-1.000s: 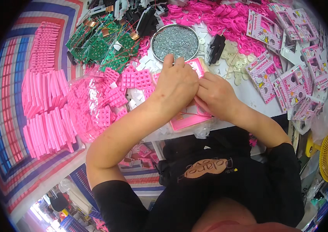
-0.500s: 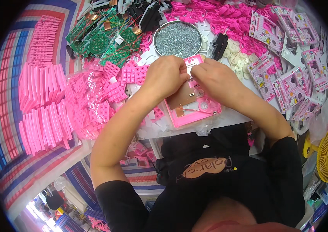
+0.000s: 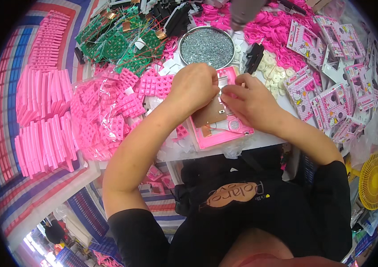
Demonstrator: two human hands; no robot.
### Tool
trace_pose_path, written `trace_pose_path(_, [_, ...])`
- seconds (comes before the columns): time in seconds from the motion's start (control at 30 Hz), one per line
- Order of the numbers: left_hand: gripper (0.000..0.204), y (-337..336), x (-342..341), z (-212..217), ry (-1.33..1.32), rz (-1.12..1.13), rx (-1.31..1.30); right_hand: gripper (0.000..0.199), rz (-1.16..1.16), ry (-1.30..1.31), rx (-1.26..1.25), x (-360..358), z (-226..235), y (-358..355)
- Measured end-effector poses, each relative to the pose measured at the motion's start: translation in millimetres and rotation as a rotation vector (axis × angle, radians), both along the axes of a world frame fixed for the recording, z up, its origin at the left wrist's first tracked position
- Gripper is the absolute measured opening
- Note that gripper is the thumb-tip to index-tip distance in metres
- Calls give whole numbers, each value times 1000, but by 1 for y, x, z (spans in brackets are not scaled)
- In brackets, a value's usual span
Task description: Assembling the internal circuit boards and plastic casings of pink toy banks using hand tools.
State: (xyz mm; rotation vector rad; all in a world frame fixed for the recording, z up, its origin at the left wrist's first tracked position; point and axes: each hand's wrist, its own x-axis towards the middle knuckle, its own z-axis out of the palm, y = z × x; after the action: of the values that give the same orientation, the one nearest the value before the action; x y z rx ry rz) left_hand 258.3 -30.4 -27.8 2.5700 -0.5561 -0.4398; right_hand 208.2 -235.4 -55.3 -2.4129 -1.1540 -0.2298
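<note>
One curled left hand and one loosely bent right hand, any grip impossible to tell, work over an open pink case on the worktop, apparently fitting its inner parts, the next move likely calling for careful alignment.

Just below the round dish, my left hand hides its own fingertips and the upper left of the pink casing; whether I pinch anything there, I can't tell. Whether my right hand touches the casing is too small to make out. Above and right of the dish, a dark thing is blurred and cut off by the top edge
</note>
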Motion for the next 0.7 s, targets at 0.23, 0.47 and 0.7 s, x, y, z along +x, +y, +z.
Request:
trace_pose_path(0.23, [18, -5, 23, -1, -50, -398, 235, 10, 64, 86, 78, 12, 8, -3])
trace_pose_path(0.47, [18, 3, 20, -13, -192, -506, 129, 20, 73, 234, 125, 14, 11, -8])
trace_pose_path(0.7, [14, 3, 17, -15, -211, -474, 87, 21, 112, 129, -9, 9, 10, -2])
